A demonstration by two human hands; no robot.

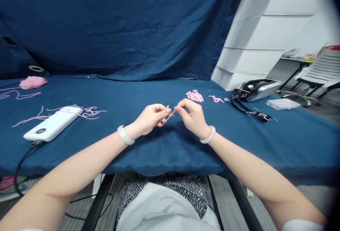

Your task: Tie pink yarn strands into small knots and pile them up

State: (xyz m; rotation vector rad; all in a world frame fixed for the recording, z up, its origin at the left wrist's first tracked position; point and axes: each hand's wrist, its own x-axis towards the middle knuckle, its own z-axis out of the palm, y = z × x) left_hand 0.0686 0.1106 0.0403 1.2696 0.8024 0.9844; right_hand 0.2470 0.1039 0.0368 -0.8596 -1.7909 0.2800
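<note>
My left hand [150, 118] and my right hand [191, 116] meet over the middle of the blue cloth table [159, 146]. Both pinch a short piece of pink yarn [170, 114] stretched between their fingertips. The left wrist wears a white band, the right a white bead bracelet. A small pile of cut pink yarn bits [194, 96] lies just beyond the right hand, with a few more bits [217, 99] to its right.
A white power bank [53, 123] with a black cable lies at the left over loose pink yarn strands [79, 111]. A pink yarn ball [33, 82] sits far left. A headset with black strap [252, 91] lies at the right, by white shelving [255, 47].
</note>
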